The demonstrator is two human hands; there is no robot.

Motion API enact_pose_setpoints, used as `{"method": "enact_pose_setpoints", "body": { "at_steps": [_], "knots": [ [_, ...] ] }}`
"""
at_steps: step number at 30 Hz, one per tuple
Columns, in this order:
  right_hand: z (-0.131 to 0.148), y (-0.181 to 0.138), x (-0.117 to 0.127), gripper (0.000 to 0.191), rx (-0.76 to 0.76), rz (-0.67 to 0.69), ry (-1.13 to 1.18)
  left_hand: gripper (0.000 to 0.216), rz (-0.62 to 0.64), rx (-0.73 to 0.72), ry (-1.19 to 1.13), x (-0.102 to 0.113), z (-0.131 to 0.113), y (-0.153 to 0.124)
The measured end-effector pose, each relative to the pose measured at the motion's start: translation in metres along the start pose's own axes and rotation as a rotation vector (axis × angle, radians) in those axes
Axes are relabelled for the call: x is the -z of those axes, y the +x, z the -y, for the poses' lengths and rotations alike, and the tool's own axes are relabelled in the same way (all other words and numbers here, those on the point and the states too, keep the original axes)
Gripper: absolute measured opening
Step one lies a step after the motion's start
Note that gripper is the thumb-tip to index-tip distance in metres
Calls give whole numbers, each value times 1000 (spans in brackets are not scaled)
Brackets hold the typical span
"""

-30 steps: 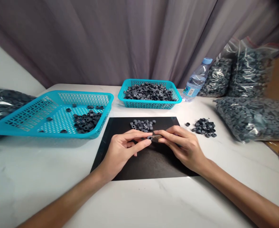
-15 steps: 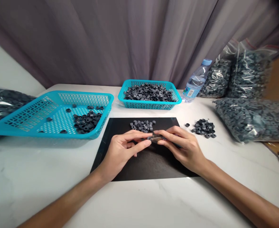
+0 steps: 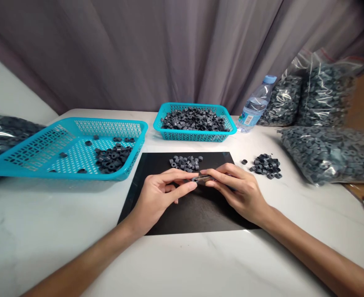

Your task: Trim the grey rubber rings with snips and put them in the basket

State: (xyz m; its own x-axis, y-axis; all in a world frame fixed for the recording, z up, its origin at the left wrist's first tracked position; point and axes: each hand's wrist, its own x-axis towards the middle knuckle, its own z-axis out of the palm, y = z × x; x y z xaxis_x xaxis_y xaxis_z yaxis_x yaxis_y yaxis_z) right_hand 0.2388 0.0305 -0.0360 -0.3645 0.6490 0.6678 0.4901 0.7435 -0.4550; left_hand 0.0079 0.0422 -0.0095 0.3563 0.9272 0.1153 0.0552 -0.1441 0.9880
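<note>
Over the black mat point(image 3: 182, 214), my left hand point(image 3: 161, 189) pinches a small dark grey ring point(image 3: 195, 180) between thumb and forefinger. My right hand point(image 3: 239, 185) grips a thin metal blade-like tool point(image 3: 204, 178), its exact kind too small to make out. The tool's tip meets the ring. Just behind my fingers, a pile of loose grey rings point(image 3: 185, 163) lies on the mat. Another group of rings point(image 3: 266, 165) rests on the white table, to the right of the mat.
A large turquoise basket point(image 3: 61, 175) with some rings stands at left; a smaller turquoise basket point(image 3: 197, 136) full of rings is at the back. A water bottle point(image 3: 256, 107) and bags of rings point(image 3: 333, 152) stand at right. Another bag point(image 3: 5, 132) is at far left.
The tool has turned slightly in my right hand against the ring. Both hands otherwise hold nearly the same place, and the whole view has shifted very slightly.
</note>
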Motion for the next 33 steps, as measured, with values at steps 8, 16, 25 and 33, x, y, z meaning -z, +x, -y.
{"method": "enact_pose_setpoints", "body": {
  "at_steps": [8,16,25,33],
  "knots": [
    [-1,0,1,31,6,2,-1,19,1,11,11,0,1,0],
    [-1,-1,1,37,-12,-27,17,20,2,18,11,0,0,-1],
    [-1,0,1,33,-1,-9,-6,19,5,37,1,0,0,0],
    [-1,0,1,32,6,6,-27,19,2,43,-7,1,-3,-2]
  ]
}}
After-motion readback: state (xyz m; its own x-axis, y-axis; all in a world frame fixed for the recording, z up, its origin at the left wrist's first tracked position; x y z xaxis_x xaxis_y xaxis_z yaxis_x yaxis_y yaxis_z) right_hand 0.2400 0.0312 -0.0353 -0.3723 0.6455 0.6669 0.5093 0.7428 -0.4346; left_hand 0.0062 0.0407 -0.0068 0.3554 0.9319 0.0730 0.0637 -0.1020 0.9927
